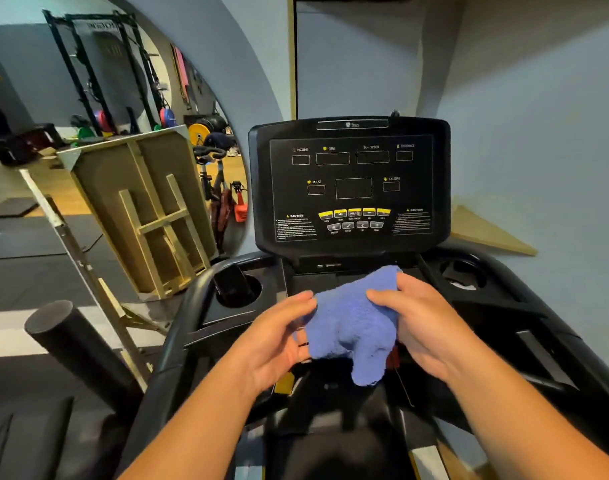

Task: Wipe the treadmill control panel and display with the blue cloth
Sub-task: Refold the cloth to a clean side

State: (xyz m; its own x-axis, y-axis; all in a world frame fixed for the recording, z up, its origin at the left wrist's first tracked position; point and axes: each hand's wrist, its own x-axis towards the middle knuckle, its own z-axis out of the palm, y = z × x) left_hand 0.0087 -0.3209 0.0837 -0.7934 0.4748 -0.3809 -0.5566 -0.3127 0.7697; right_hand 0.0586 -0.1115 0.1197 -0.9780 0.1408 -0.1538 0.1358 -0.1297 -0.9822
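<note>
Both hands on the cloth, held in front of the console, clear of the panel.

The left hand [275, 337] cradles the crumpled blue terry cloth [353, 327] from beneath, fingers curled against its left edge; the right hand [420, 323] pinches the cloth's upper right side, thumb over the top. The cloth hangs between them, one corner drooping down, above the black treadmill deck area and below the upright black control panel [351, 185] with its dark display windows and row of yellow buttons [354, 213]. A round cup holder [239, 289] sits left of the hands, with a dark object standing in it.
</note>
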